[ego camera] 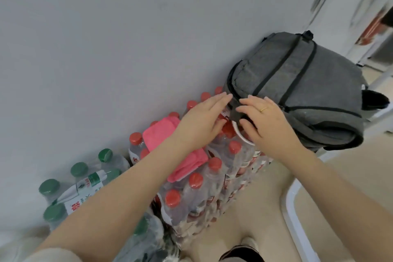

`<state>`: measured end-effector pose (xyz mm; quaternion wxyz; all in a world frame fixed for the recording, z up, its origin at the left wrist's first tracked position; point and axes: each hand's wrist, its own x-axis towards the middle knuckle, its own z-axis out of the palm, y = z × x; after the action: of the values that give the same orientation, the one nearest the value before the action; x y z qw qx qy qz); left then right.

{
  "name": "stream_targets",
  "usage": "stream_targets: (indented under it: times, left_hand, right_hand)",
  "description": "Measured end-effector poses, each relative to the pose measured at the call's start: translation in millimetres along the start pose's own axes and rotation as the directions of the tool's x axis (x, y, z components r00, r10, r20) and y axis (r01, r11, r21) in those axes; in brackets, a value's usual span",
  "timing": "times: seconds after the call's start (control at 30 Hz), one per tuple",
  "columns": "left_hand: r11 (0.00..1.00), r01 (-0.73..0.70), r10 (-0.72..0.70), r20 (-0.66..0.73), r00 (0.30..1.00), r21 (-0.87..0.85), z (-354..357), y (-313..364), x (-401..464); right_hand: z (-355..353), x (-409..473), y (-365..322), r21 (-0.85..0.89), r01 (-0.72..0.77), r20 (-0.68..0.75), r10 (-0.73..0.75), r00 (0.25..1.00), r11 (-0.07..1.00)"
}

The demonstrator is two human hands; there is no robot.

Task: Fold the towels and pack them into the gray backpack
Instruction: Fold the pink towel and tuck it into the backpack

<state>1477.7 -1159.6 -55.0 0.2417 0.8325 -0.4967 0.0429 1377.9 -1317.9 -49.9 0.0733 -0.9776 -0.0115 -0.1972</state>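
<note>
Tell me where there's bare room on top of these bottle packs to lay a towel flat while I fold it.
Little room. The pink towels cover the wall side of the red-capped bottle pack, the gray backpack its far end, where both hands reach. Free: bare red caps on the near end, and the green-capped bottles left of it. Both are bumpy.

Ahead of me stands a plain pale-gray wall [106,38]. Below me lies a beige floor [255,208]. Shrink-wrapped packs of red-capped bottles [212,187] and green-capped bottles [78,178] stand against that wall.
</note>
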Motion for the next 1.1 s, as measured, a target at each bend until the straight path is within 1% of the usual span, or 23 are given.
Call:
stream_targets:
  times: [0.07, 0.13, 0.2, 0.27, 0.33, 0.4, 0.43, 0.47, 0.53, 0.57, 0.63, 0.67, 0.7, 0.77, 0.83, 0.9, 1.0, 1.07, 1.1]
  left_hand:
    - [0.999, -0.053, 0.052, 0.052, 0.997, 0.011, 17, 7, 28]
    - [0.991, -0.092, 0.078, 0.138, 0.987, 0.093, 35, 10, 53]
    - [0.969, -0.142, 0.099, 0.213, 0.972, 0.200, 45, 14, 72]
    - [0.948, -0.172, 0.112, 0.227, 0.967, 0.266, 48, 18, 87]
    - [0.934, -0.202, 0.128, 0.250, 0.960, 0.296, 47, 18, 99]
    - [0.929, -0.225, 0.133, 0.302, 0.944, 0.295, 44, 16, 110]
    - [0.926, -0.232, 0.130, 0.325, 0.937, 0.298, 43, 14, 114]
    - [0.924, -0.237, 0.127, 0.342, 0.931, 0.300, 40, 13, 119]
    - [0.942, -0.219, 0.112, 0.377, 0.919, 0.254, 32, 12, 128]
    - [0.963, -0.188, 0.100, 0.392, 0.914, 0.194, 27, 12, 133]
    - [0.992, -0.109, 0.074, 0.391, 0.918, 0.069, 16, 14, 143]
    - [0.996, -0.078, 0.061, 0.357, 0.932, 0.034, 11, 16, 148]
    - [0.998, -0.055, 0.049, 0.293, 0.955, 0.013, 7, 18, 153]
    - [1.000, -0.007, 0.009, 0.099, 0.995, -0.028, 3, 24, 167]
    - [0.993, 0.042, -0.051, -0.078, 0.996, -0.113, 3, 33, 185]
    - [0.984, 0.103, -0.131, -0.203, 0.970, -0.143, 11, 42, 211]
    - [0.970, 0.243, -0.222, -0.338, 0.914, 0.021, 32, 56, 252]
    - [0.937, 0.331, -0.262, -0.404, 0.876, 0.110, 48, 68, 270]
    - [0.926, 0.357, -0.274, -0.427, 0.862, 0.126, 55, 73, 276]
  right_hand:
    - [-13, -9, 28, -0.154, -0.028, 0.015, 0.031, 0.999, 0.988]
    - [-19, -23, 53, -0.269, -0.081, 0.061, 0.101, 0.993, 0.960]
    - [-26, -40, 74, -0.338, -0.123, 0.102, 0.166, 0.981, 0.933]
    - [-32, -53, 94, -0.385, -0.158, 0.139, 0.226, 0.964, 0.909]
    - [-37, -58, 110, -0.410, -0.174, 0.207, 0.277, 0.938, 0.895]
    - [-40, -57, 123, -0.361, -0.207, 0.283, 0.319, 0.905, 0.909]
    - [-41, -54, 129, -0.297, -0.224, 0.319, 0.318, 0.893, 0.928]
    - [-43, -50, 135, -0.229, -0.217, 0.337, 0.286, 0.897, 0.949]
    - [-49, -40, 145, -0.096, -0.198, 0.323, 0.218, 0.921, 0.976]
    - [-55, -35, 149, -0.026, -0.221, 0.305, 0.218, 0.927, 0.975]
    - [-69, -25, 159, 0.135, -0.306, 0.241, 0.268, 0.933, 0.943]
    - [-75, -21, 166, 0.218, -0.336, 0.211, 0.292, 0.933, 0.916]
    - [-80, -16, 172, 0.294, -0.363, 0.186, 0.319, 0.929, 0.884]
    - [-87, -8, 187, 0.459, -0.402, 0.158, 0.372, 0.915, 0.793]
    - [-91, 0, 202, 0.575, -0.416, 0.109, 0.438, 0.893, 0.705]
    - [-91, 7, 218, 0.622, -0.405, 0.037, 0.491, 0.870, 0.671]
    - [-82, 13, 238, 0.652, -0.399, -0.035, 0.551, 0.834, 0.645]
    - [-72, 12, 254, 0.607, -0.457, -0.026, 0.590, 0.807, 0.650]
    - [-65, 12, 261, 0.565, -0.498, 0.001, 0.603, 0.798, 0.658]
